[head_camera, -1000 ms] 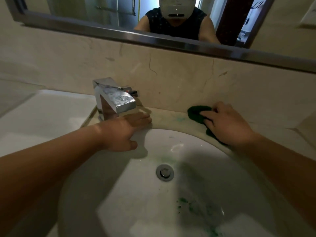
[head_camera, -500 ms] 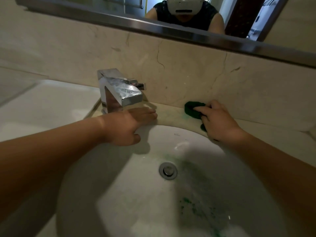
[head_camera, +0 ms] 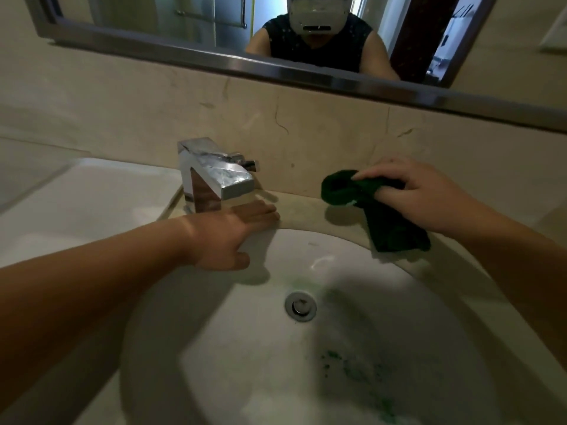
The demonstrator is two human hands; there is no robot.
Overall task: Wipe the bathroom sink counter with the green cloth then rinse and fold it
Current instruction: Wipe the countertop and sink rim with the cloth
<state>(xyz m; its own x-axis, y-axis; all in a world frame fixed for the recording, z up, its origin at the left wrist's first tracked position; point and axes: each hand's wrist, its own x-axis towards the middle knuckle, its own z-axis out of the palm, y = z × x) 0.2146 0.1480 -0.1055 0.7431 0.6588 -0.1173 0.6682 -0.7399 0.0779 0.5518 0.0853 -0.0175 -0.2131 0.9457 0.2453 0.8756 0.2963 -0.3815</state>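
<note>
- Behind the basin, right of the tap: green cloth bunched at its upper end, a tail hanging down onto the worktop at the sink rim.
- Part of the cloth is hidden under the fingers; whether its bunched end touches the worktop cannot be told.
- Right hand: grip closed on the cloth, fingers curled over its top, cloth sticking out left of and below the palm.
- Left hand: flat, fingers spread on the rim just below the faucet, holding nothing.
- Green flecks, blurred, low in the bowl near the drain.
- Mirror above, its top cut off.
</note>
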